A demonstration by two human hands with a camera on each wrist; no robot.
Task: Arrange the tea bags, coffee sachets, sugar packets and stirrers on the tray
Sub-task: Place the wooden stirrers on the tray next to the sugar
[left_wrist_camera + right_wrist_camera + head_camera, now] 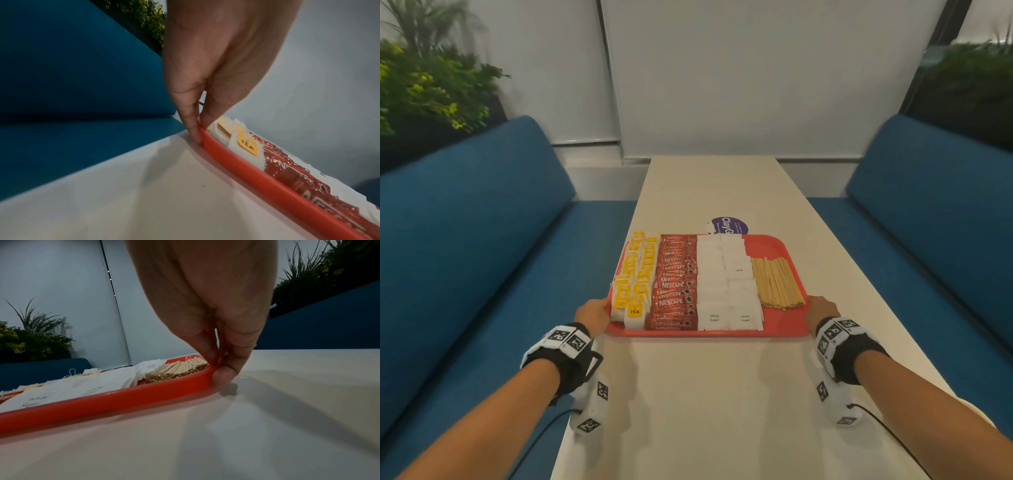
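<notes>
With your left hand (593, 313) and right hand (821, 310) pinching the rim at the 2 near corners of the tray (774, 246) mid-worktop, keep it level: stiff and light, but its loose packets slide.

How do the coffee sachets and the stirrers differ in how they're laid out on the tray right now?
The coffee sachets are red printed packets lying crosswise in an overlapping column; the stirrers are plain wooden sticks running lengthwise in a loose fanned pile. The sachets fill their strip from the near rim to the far rim; the stirrers leave bare tray beyond them. The sachets sit left of centre; the stirrers sit at the right edge.
</notes>
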